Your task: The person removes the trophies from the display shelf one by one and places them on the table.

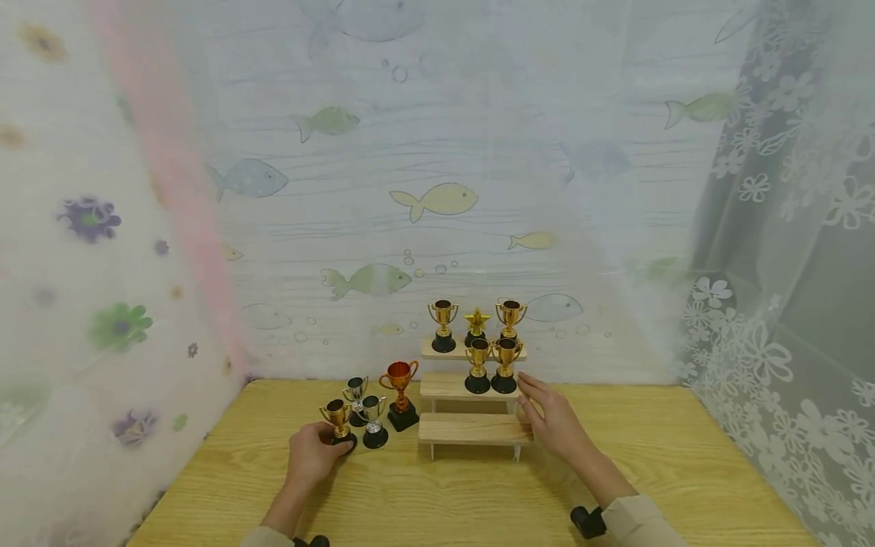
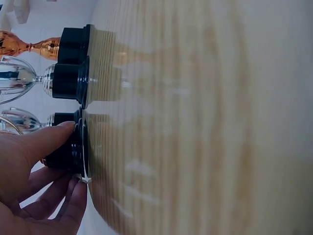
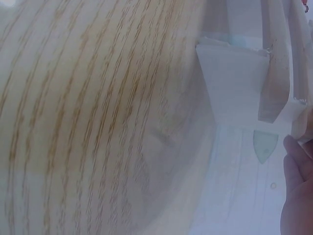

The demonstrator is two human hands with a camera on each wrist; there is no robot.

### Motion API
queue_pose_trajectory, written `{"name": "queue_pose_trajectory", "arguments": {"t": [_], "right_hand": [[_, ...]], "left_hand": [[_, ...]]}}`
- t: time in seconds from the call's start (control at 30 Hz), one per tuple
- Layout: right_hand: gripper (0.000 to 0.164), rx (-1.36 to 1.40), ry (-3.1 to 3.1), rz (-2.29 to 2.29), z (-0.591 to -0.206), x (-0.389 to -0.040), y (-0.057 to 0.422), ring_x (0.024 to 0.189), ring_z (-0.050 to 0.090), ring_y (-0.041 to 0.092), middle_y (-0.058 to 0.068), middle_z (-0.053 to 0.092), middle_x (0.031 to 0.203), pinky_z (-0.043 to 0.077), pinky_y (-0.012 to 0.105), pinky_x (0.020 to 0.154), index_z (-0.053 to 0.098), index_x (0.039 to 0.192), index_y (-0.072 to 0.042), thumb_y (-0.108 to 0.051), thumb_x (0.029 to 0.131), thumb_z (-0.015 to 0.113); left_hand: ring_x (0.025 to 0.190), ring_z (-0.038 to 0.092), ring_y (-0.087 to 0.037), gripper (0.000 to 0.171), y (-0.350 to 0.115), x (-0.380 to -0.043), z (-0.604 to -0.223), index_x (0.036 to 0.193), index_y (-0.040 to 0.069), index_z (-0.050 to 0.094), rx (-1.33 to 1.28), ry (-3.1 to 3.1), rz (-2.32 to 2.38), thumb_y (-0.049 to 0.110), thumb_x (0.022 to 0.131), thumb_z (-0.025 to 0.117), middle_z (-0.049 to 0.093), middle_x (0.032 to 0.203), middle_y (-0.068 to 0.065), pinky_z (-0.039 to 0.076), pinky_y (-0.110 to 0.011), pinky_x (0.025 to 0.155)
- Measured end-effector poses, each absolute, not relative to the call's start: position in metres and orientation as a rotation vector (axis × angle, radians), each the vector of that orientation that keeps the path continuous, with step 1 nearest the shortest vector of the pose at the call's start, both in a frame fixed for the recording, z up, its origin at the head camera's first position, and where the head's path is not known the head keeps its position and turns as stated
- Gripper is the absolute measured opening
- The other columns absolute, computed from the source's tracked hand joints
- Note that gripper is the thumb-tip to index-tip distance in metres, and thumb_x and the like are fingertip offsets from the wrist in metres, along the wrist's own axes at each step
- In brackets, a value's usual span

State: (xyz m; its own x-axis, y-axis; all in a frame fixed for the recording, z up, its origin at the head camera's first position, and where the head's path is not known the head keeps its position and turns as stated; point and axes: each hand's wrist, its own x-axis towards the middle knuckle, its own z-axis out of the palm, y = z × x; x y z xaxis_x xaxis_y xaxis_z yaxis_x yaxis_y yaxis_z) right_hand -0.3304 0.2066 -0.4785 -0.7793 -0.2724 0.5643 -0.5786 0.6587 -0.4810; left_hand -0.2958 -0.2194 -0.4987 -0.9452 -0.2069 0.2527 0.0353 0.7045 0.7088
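My left hand [image 1: 307, 458] pinches the black base of a small gold trophy cup [image 1: 336, 414] at the left. In the left wrist view the thumb [image 2: 54, 139] lies on one side of that base, fingers on the other; the base is at the tabletop. Two silver trophy cups [image 1: 374, 410] stand just beside it, with a copper-coloured trophy cup [image 1: 400, 380] to their right. My right hand [image 1: 557, 425], fingers extended, is at the right end of the three-tier wooden stand [image 1: 472, 431]; in the right wrist view its fingertips [image 3: 291, 147] reach the stand's edge.
Two gold trophy cups [image 1: 478, 357] stand on the middle step's right half. On the top step are two more gold cups [image 1: 443, 315] with a gold star trophy [image 1: 477, 322] between them. Fish-patterned curtain [image 1: 437, 152] hangs behind the wooden table [image 1: 410, 501].
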Motion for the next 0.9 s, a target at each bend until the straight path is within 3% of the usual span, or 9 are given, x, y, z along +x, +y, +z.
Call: {"name": "queue_pose_trajectory", "arguments": {"t": [0.4,0.9], "right_hand": [[0.039,0.676,-2.412,0.903,-0.4792,-0.3303,0.2066,0.134,0.051,0.045,0.023,0.052,0.149,0.043,0.059,0.105,0.056,0.140,0.009,-0.011,0.106,0.056],[0.038,0.689,-2.392,0.890,-0.4784,-0.3298,0.2061,0.132,0.052,0.046,0.025,0.053,0.147,0.044,0.060,0.104,0.056,0.138,0.011,-0.009,0.106,0.056]], "left_hand": [[0.079,0.065,-0.026,0.029,-0.2200,-0.2961,-0.4975,0.091,-0.006,0.074,0.170,-2.598,-1.100,0.010,0.073,0.091,0.073,0.083,-0.011,0.053,-0.044,0.072],[0.087,0.066,-0.033,0.039,-0.2235,-0.2912,-0.4950,0.096,-0.007,0.071,0.172,-2.648,-1.124,0.014,0.071,0.092,0.072,0.091,-0.015,0.054,-0.051,0.079]]}}
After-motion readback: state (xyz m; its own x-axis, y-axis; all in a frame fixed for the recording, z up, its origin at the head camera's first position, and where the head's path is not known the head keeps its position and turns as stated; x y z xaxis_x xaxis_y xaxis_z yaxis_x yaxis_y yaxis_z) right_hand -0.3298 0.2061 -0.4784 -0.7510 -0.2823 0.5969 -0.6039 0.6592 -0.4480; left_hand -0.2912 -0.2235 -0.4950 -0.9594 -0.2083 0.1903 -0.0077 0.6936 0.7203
